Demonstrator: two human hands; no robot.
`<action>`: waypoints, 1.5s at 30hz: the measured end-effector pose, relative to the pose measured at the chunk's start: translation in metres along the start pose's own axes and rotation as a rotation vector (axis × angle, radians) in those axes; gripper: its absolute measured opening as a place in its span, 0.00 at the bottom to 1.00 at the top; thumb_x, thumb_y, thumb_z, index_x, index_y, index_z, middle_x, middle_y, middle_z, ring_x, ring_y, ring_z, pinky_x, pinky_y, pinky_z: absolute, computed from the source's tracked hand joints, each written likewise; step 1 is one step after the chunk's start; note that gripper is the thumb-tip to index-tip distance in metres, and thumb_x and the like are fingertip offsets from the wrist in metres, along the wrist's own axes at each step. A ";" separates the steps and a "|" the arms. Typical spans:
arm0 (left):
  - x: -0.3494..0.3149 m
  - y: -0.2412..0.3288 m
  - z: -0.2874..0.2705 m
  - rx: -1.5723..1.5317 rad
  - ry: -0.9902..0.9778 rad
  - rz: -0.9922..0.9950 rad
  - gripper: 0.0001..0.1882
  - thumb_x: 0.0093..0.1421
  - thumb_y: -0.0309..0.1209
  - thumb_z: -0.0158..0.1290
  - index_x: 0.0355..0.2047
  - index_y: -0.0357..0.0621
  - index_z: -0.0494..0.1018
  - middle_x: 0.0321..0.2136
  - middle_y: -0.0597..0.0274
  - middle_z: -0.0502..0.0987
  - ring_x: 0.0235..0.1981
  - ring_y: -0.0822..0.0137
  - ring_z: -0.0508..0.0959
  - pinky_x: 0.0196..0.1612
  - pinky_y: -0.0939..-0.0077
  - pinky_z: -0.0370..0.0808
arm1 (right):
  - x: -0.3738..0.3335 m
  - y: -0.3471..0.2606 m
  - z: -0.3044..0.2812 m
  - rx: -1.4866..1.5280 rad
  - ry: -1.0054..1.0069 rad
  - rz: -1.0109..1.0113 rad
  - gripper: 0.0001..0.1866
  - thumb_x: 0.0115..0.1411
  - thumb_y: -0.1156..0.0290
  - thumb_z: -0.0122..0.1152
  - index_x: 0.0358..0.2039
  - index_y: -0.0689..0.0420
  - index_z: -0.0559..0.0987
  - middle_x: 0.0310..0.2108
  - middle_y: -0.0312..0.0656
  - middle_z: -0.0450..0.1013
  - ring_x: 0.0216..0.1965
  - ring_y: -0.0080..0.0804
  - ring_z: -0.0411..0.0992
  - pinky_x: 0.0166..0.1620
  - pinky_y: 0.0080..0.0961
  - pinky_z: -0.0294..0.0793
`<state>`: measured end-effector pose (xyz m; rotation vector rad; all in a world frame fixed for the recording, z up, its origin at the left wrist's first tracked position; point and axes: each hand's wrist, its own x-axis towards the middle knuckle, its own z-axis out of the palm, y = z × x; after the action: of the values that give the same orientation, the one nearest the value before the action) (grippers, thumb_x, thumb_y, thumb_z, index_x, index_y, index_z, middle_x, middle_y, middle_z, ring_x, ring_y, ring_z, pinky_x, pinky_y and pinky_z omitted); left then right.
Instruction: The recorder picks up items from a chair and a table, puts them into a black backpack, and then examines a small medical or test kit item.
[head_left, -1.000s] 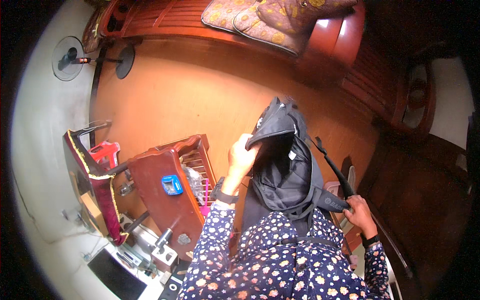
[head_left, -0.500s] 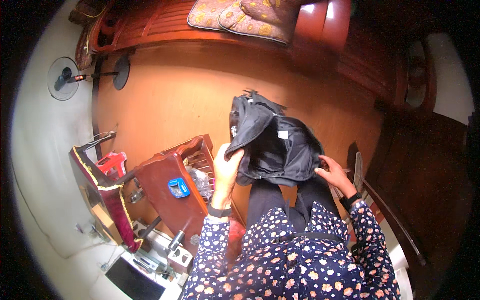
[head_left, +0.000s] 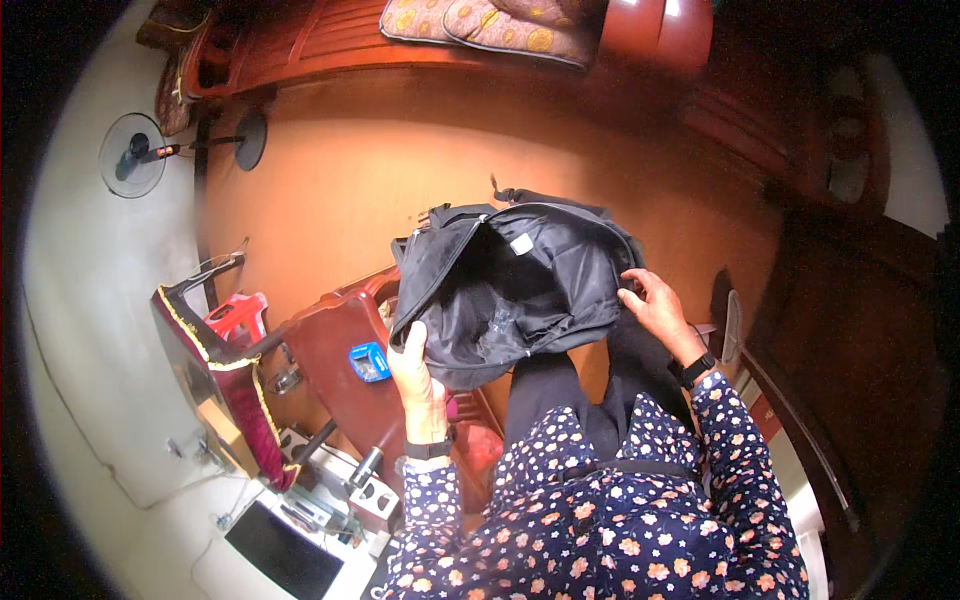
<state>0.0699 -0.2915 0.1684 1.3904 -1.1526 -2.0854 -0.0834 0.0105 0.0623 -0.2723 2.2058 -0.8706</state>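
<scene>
A black backpack [head_left: 470,350] hangs unzipped in front of my legs, its mouth spread wide and turned up toward me. Inside show a black lining, a small white label [head_left: 521,243] and a crumpled, shiny clear patch [head_left: 503,325] near the bottom. My left hand [head_left: 414,375] grips the left edge of the opening, thumb inside and fingers hidden behind the fabric. On the right edge, my right hand [head_left: 655,305] pinches the rim between thumb and fingers.
Left of the bag stands a reddish wooden table [head_left: 340,340] carrying a blue box [head_left: 369,362]. A standing fan [head_left: 132,155], a red plastic stool [head_left: 238,317] and a dark screen [head_left: 283,550] are farther left. Patterned cushions [head_left: 520,35] lie on a wooden bench [head_left: 350,40] beyond the wooden floor.
The backpack's mouth has been pulled wider, and more of the inside shows. My left hand has moved left and down with its edge; my right hand has shifted slightly up.
</scene>
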 end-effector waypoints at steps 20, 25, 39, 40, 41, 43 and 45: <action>-0.032 -0.007 0.005 0.080 0.031 -0.035 0.17 0.54 0.22 0.55 0.45 0.35 0.70 0.40 0.63 0.74 0.41 0.71 0.72 0.48 0.76 0.67 | -0.012 -0.002 -0.013 -0.379 0.035 -0.017 0.10 0.52 0.68 0.57 0.35 0.55 0.75 0.31 0.48 0.74 0.33 0.48 0.74 0.36 0.41 0.73; -0.040 -0.005 0.018 0.042 -0.011 -0.076 0.16 0.54 0.22 0.55 0.44 0.36 0.70 0.39 0.63 0.74 0.40 0.72 0.73 0.47 0.78 0.68 | -0.008 -0.031 -0.019 -0.620 0.122 -0.222 0.06 0.49 0.71 0.58 0.28 0.56 0.72 0.25 0.47 0.73 0.28 0.48 0.73 0.30 0.40 0.73; -0.095 0.008 0.083 0.101 -0.248 -0.146 0.16 0.52 0.29 0.58 0.39 0.37 0.68 0.33 0.66 0.72 0.34 0.75 0.70 0.40 0.81 0.67 | 0.064 0.046 0.170 -0.346 -0.557 -0.090 0.14 0.52 0.69 0.56 0.38 0.58 0.78 0.41 0.52 0.74 0.43 0.46 0.75 0.43 0.38 0.75; -0.095 0.004 0.084 0.112 -0.281 -0.157 0.17 0.52 0.31 0.59 0.39 0.37 0.67 0.33 0.66 0.72 0.34 0.75 0.70 0.40 0.81 0.67 | 0.069 0.076 0.180 -0.320 -0.553 -0.103 0.14 0.52 0.67 0.56 0.38 0.56 0.80 0.44 0.48 0.74 0.45 0.44 0.74 0.45 0.37 0.75; -0.098 0.005 0.081 0.116 -0.272 -0.161 0.17 0.52 0.31 0.59 0.39 0.37 0.67 0.33 0.66 0.72 0.34 0.75 0.70 0.40 0.81 0.67 | 0.066 0.081 0.188 -0.316 -0.563 -0.102 0.14 0.52 0.67 0.56 0.38 0.56 0.80 0.44 0.48 0.74 0.45 0.44 0.74 0.45 0.37 0.75; -0.100 0.007 0.078 0.149 -0.286 -0.127 0.19 0.52 0.32 0.61 0.39 0.36 0.67 0.33 0.66 0.72 0.34 0.75 0.70 0.40 0.81 0.67 | 0.058 0.093 0.200 -0.269 -0.503 -0.161 0.13 0.51 0.67 0.56 0.37 0.56 0.80 0.42 0.48 0.75 0.44 0.45 0.74 0.44 0.37 0.75; -0.101 0.011 0.079 0.153 -0.270 -0.132 0.20 0.51 0.33 0.61 0.39 0.35 0.68 0.32 0.65 0.72 0.33 0.75 0.70 0.40 0.81 0.67 | 0.050 0.098 0.209 -0.221 -0.436 -0.220 0.13 0.50 0.67 0.56 0.35 0.56 0.81 0.40 0.49 0.75 0.42 0.45 0.75 0.43 0.37 0.75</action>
<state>0.0423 -0.1953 0.2490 1.3110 -1.3853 -2.3794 0.0351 -0.0436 -0.1351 -0.7491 1.8802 -0.6079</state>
